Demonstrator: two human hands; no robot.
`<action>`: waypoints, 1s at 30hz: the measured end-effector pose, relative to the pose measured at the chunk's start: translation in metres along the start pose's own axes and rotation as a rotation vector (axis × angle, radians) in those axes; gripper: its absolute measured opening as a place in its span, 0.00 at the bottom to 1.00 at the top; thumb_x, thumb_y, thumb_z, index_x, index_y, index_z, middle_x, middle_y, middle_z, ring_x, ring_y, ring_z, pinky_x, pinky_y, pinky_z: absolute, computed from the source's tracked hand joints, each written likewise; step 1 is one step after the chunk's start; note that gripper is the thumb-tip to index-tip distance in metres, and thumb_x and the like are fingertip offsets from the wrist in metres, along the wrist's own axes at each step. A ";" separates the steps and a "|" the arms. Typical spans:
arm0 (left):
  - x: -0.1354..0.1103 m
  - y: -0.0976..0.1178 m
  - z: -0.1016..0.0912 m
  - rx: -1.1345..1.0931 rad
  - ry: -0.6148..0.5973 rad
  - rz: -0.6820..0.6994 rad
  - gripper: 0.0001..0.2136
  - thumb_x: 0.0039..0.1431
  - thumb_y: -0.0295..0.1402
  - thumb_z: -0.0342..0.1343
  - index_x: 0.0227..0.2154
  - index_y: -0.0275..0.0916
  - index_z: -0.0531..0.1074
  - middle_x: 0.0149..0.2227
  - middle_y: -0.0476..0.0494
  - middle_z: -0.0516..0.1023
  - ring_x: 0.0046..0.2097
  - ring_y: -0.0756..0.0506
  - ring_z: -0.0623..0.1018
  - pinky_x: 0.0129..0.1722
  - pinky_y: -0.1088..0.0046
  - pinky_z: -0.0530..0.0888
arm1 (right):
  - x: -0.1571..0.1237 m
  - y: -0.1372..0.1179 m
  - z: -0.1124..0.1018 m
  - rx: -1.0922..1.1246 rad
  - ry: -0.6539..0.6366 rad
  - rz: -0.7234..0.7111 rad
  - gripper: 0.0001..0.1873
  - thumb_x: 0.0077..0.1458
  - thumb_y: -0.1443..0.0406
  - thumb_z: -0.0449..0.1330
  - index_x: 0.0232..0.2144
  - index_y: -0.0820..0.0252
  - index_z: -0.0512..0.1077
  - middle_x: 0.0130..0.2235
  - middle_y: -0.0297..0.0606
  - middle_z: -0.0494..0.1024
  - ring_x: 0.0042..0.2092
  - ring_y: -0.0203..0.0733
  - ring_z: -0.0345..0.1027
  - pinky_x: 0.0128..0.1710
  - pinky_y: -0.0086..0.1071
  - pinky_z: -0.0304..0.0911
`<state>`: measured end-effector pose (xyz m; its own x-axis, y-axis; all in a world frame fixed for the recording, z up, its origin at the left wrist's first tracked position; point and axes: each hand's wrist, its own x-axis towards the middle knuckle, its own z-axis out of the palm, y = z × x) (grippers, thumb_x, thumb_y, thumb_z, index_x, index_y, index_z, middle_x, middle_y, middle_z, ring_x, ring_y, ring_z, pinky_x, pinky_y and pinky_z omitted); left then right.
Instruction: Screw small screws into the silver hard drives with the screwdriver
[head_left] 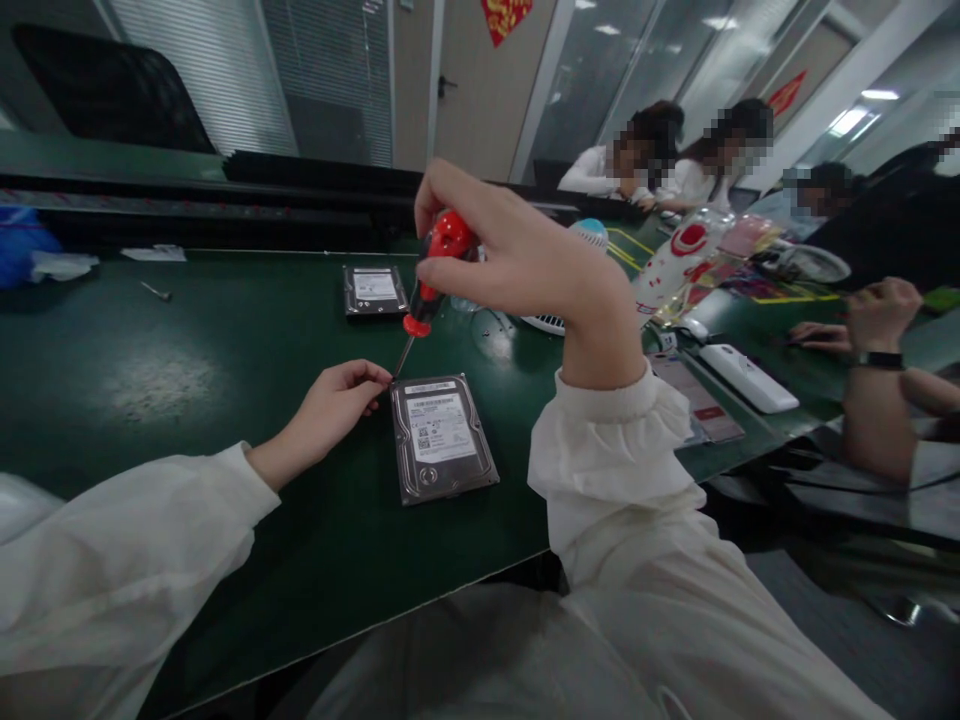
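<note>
A hard drive (442,440) lies label up on the green table, close in front of me. My right hand (517,250) is closed round a red and black screwdriver (426,300), held tilted above the drive. Its shaft runs down to the drive's far left corner. At that same corner are the fingertips of my left hand (341,405), thumb and forefinger pinched together beside the screwdriver's tip. Whatever sits between those fingers, if anything, is too small to make out. Farther back rests a second hard drive (375,290).
A small screw-like metal piece (156,291) lies at the left, near a blue bag (26,245). Small dark bits are scattered right of the second drive. A white device (748,378) and a flat packet (697,398) lie to the right, near another person's arm (881,400).
</note>
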<state>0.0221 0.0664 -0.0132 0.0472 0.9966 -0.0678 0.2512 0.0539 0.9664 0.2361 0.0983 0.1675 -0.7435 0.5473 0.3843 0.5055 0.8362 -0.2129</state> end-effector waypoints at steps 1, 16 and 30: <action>0.000 -0.001 0.000 0.001 -0.005 0.004 0.08 0.54 0.35 0.58 0.35 0.39 0.78 0.35 0.47 0.79 0.33 0.48 0.74 0.32 0.72 0.70 | 0.000 0.000 0.000 -0.011 0.016 0.008 0.10 0.59 0.60 0.56 0.39 0.61 0.64 0.38 0.33 0.68 0.36 0.33 0.57 0.38 0.32 0.52; 0.000 -0.004 0.000 0.002 -0.023 0.014 0.09 0.54 0.38 0.59 0.35 0.40 0.77 0.34 0.49 0.79 0.32 0.48 0.75 0.32 0.72 0.71 | 0.002 -0.001 0.005 -0.017 0.061 0.006 0.15 0.65 0.55 0.54 0.37 0.62 0.65 0.33 0.31 0.67 0.33 0.30 0.55 0.37 0.31 0.49; 0.000 -0.004 0.000 0.008 -0.031 0.003 0.09 0.55 0.38 0.59 0.36 0.41 0.77 0.35 0.48 0.79 0.34 0.47 0.75 0.33 0.71 0.71 | -0.002 -0.002 0.005 0.020 0.041 0.024 0.13 0.54 0.66 0.58 0.42 0.60 0.63 0.37 0.32 0.70 0.34 0.32 0.57 0.37 0.32 0.52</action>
<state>0.0211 0.0661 -0.0168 0.0778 0.9944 -0.0722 0.2587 0.0498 0.9647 0.2343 0.0958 0.1628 -0.7125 0.5655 0.4154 0.5139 0.8237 -0.2398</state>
